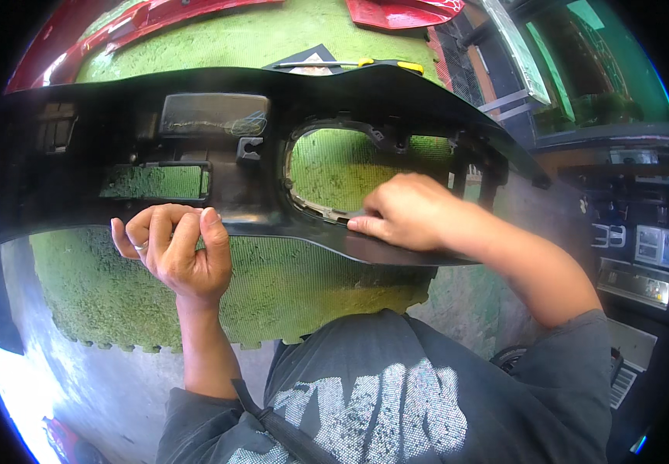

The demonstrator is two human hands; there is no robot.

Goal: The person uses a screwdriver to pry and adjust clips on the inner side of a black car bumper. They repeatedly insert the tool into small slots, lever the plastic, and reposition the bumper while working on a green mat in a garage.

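A long black plastic dashboard panel (245, 185) stretches across in front of me, with a large rounded opening right of its middle and a narrow slot on the left. My left hand (183, 247) is at the panel's near edge, below the slot, its fingers bent against the edge and the little finger sticking out. At the lower right rim of the rounded opening, my right hand (408, 213) is closed, thumb against the grey inner rim (320, 210). Its fingertips are partly hidden, so I cannot tell if they hold a small piece there.
Green foam mats (141, 286) lie on the concrete floor beneath the panel. Beyond its far edge is a yellow-handled screwdriver (391, 65). Red body panels (404, 11) lie farther off. On the right, a rack (634, 282) holds assorted parts.
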